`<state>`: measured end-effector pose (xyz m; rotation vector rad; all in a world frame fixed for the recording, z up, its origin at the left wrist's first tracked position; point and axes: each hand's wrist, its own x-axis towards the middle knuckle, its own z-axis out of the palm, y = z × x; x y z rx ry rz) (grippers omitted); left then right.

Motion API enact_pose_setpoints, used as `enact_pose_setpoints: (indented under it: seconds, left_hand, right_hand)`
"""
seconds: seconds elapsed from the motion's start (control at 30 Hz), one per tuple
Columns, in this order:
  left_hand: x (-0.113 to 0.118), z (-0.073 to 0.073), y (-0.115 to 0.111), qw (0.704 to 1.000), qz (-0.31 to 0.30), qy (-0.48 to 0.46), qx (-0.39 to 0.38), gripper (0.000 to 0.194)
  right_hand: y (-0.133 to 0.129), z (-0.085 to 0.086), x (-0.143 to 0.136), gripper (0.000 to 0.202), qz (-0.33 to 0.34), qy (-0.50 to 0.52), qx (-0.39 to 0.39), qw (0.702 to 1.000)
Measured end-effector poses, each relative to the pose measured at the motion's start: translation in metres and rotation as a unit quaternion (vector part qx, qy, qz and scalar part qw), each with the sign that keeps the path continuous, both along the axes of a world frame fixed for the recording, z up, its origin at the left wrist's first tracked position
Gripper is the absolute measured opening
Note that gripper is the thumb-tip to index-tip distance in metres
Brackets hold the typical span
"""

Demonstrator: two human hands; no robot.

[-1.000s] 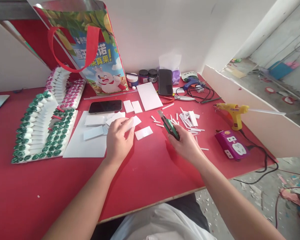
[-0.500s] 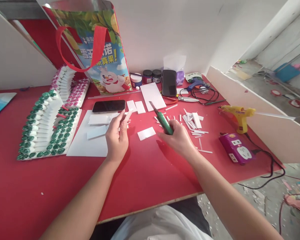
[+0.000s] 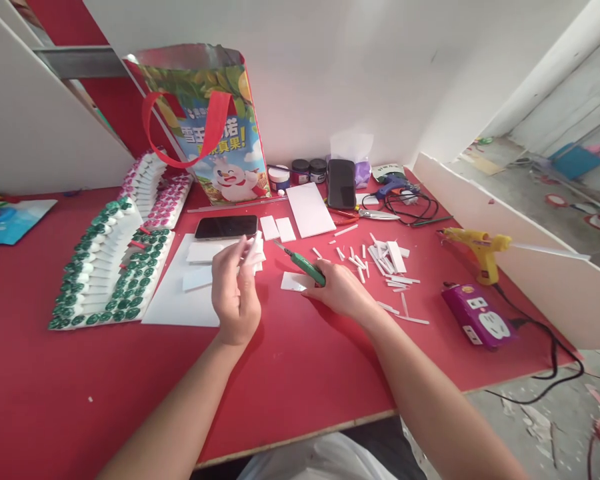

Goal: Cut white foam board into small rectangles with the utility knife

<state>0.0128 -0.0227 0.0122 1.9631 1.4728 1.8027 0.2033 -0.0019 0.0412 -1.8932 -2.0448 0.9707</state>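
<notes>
My left hand (image 3: 236, 297) is closed in a pinch on a small white strip (image 3: 253, 251), which tilts upward from the fingertips. My right hand (image 3: 344, 288) grips a green utility knife (image 3: 306, 267), its blade pointing left toward the strip without touching it. Under the knife lies a small white rectangular piece (image 3: 292, 281) on the red table, partly covered by my right fingers. Beside my left hand, more white pieces (image 3: 203, 252) rest on a large white sheet (image 3: 165, 303), some hidden behind the hand.
White offcuts (image 3: 380, 257) are scattered right of the knife. Beyond them are scissors (image 3: 379, 215) and a standing phone (image 3: 341, 183); another phone (image 3: 226, 227) lies left. A yellow glue gun (image 3: 480, 250) and purple power socket (image 3: 477, 317) sit right. A green-and-white decorated model (image 3: 130, 267) stands left.
My right hand has shifted left with the utility knife, bringing its blade lower and nearer the strip. It now partly covers the small white piece. The camera view has tilted slightly upward.
</notes>
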Motion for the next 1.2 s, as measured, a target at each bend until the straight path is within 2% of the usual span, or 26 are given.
enact_pose_setpoints:
  seconds: [0.1,0.13,0.2,0.3,0.43,0.5,0.6,0.7,0.83,0.97,1.03,1.1,1.13,1.2]
  left_hand:
    - [0.010,0.009,-0.016,0.988,-0.102,0.092,0.066,0.051]
    - [0.015,0.012,-0.021,0.979,-0.149,0.122,0.062,0.055]
    - [0.023,0.013,-0.030,0.949,-0.250,0.158,0.113,0.058]
    - [0.029,0.011,-0.036,0.935,-0.290,0.161,0.128,0.059]
    - [0.029,0.008,-0.034,0.942,-0.265,0.144,0.151,0.056]
    - [0.028,0.009,-0.032,0.941,-0.255,0.149,0.164,0.054]
    - [0.026,0.011,-0.029,0.938,-0.250,0.162,0.176,0.055]
    - [0.023,0.010,-0.026,0.941,-0.240,0.166,0.173,0.057]
    - [0.018,0.009,-0.022,0.950,-0.212,0.160,0.164,0.058]
    - [0.014,0.008,-0.019,0.961,-0.196,0.132,0.145,0.057]
    - [0.014,0.006,-0.017,0.977,-0.172,0.081,0.096,0.052]
    - [0.013,0.002,-0.013,0.990,-0.137,-0.018,-0.006,0.043]
    - [0.013,0.000,-0.011,0.986,-0.124,-0.084,-0.073,0.039]
    - [0.012,-0.004,-0.004,0.945,-0.115,-0.235,-0.194,0.038]
  right_hand:
    - [0.004,-0.007,0.005,0.022,-0.019,0.080,0.011,0.997]
    - [0.005,-0.009,0.007,0.023,-0.034,0.119,0.014,0.992]
    - [0.008,-0.013,0.009,0.029,-0.072,0.184,0.010,0.980]
    - [0.011,-0.013,0.004,0.037,-0.097,0.216,-0.011,0.971]
    - [0.024,-0.009,-0.015,0.037,-0.042,0.231,-0.019,0.972]
    - [0.038,-0.009,-0.025,0.036,-0.060,0.210,0.027,0.976]
    - [0.066,-0.011,-0.039,0.030,-0.125,0.088,0.105,0.983]
    - [0.086,-0.015,-0.053,0.044,-0.109,-0.042,0.121,0.986]
    - [0.087,-0.019,-0.068,0.043,-0.072,-0.092,0.125,0.985]
    - [0.079,-0.016,-0.064,0.033,-0.082,-0.073,0.110,0.988]
    - [0.075,-0.012,-0.052,0.029,-0.102,-0.059,0.104,0.988]
    - [0.068,-0.010,-0.034,0.026,-0.132,-0.016,0.103,0.986]
    - [0.063,-0.008,-0.024,0.028,-0.143,0.031,0.099,0.984]
    - [0.050,-0.007,-0.004,0.033,-0.146,0.144,0.084,0.975]
